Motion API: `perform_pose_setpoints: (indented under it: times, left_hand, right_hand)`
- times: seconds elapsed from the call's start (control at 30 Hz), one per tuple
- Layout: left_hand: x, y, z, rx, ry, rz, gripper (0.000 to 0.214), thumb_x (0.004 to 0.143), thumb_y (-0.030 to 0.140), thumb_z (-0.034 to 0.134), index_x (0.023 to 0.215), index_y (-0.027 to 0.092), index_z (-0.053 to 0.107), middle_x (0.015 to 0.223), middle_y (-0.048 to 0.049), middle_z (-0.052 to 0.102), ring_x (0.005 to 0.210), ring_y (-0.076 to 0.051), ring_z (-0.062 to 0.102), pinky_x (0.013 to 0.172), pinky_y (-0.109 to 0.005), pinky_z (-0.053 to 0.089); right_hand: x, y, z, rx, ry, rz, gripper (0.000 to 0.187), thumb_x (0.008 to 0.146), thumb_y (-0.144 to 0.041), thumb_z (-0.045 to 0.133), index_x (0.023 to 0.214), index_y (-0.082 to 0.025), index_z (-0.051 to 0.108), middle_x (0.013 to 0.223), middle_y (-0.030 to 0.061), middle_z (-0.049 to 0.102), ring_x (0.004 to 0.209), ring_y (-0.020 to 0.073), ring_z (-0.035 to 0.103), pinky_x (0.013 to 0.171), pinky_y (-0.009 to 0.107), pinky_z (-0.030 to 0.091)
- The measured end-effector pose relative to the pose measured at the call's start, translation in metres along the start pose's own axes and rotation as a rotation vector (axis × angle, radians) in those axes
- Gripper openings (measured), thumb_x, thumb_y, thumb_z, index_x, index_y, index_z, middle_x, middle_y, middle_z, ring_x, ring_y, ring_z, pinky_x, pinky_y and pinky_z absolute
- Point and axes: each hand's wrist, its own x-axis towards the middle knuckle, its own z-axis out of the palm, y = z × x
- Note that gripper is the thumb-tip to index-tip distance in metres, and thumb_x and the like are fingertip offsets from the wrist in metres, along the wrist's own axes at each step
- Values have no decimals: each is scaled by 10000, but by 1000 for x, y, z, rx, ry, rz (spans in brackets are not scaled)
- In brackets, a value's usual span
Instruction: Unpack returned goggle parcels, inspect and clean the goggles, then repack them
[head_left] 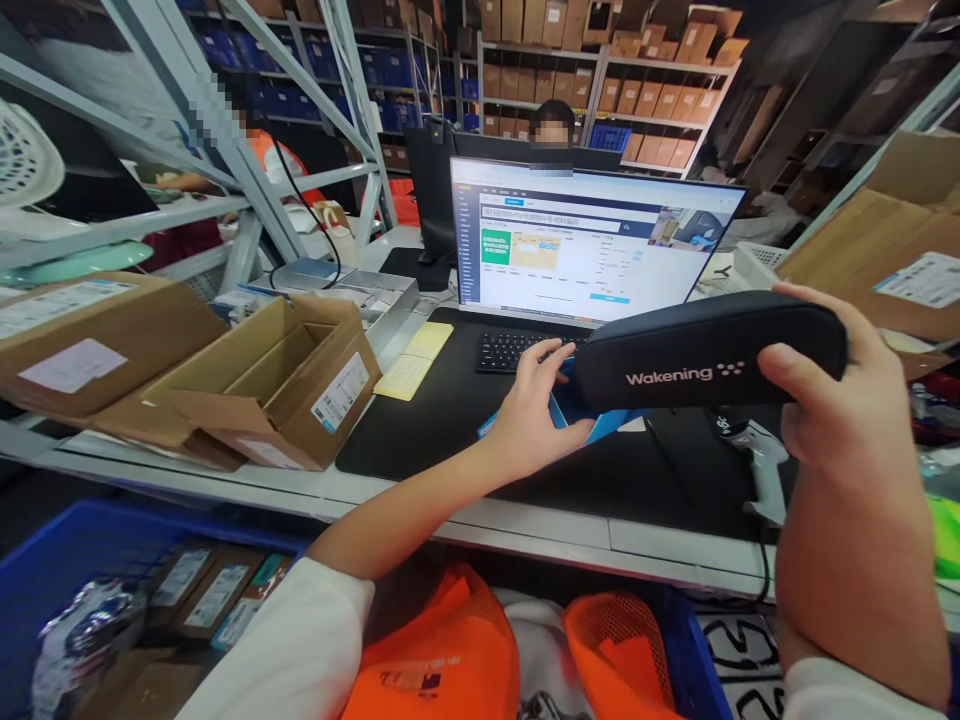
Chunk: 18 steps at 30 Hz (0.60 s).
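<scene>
A black zip-style case [705, 350] with "Wakening" printed on its side is raised above the desk. My right hand [832, 375] grips its right end, thumb across the front and fingers behind. Under the left end of the case is a blue box [611, 425], its open side partly visible. My left hand [525, 410] holds this box, thumb low and fingers curled over the far side. The case overlaps the box, so whether its left end sits inside the opening I cannot tell.
A lit monitor [570, 240] and a keyboard [510, 352] stand behind my hands. A handheld scanner [761, 460] lies right. Left are open cardboard boxes [292, 400] and a yellow notepad [414, 360]. A blue bin [45, 560] sits below. Two people are beyond the desk.
</scene>
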Motion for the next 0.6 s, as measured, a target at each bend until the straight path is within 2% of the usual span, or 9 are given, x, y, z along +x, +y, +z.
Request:
perform_pose_setpoints:
  times: [0.07,0.13,0.3,0.4,0.5,0.6]
  left_hand:
    - [-2,5,2,25,-11,37,906,756,310,810,1535,262,350,1618,-148,286,1479,-356,392,1207,-529,417]
    - [-4,6,4,33,-7,48,947,773,326,808,1565,270,293,1676,-153,208,1555,-371,279,1238,-556,371]
    - [-7,6,11,4,-33,37,1026,818,382,785,1616,342,143,1740,-147,47,1489,-384,418,1180,-585,432]
    - [-8,12,17,36,-87,60,1079,816,405,789,1629,350,83,1745,-152,2,1507,-416,382,1173,-631,414]
    - [-7,19,24,93,-134,117,1071,845,431,756,1634,327,40,1740,-182,26,1541,-426,317,1165,-676,386]
    - [-6,20,31,150,-123,140,974,906,429,676,1632,297,40,1731,-201,92,1567,-409,266,1158,-687,373]
  right_hand:
    - [1,-8,-1,-2,-14,49,667,733,-585,753,1324,-281,708,1172,78,730,1050,314,679,892,465,538]
    - [-1,-14,-2,-59,-25,80,689,703,-595,756,1317,-288,710,1153,71,731,1033,313,672,885,467,529]
    - [2,-19,-14,-255,-117,161,721,682,-698,703,1292,-314,717,1063,60,740,952,319,672,826,468,527]
    - [19,-19,-20,-356,-280,203,762,685,-807,652,1204,-259,753,944,79,737,851,305,669,794,455,530]
    - [35,-15,-15,-408,-458,212,820,711,-859,613,1179,-199,747,950,113,739,803,286,663,749,422,529]
    - [35,-13,-3,-473,-498,166,826,763,-859,555,1228,-198,726,991,132,748,795,287,665,711,413,510]
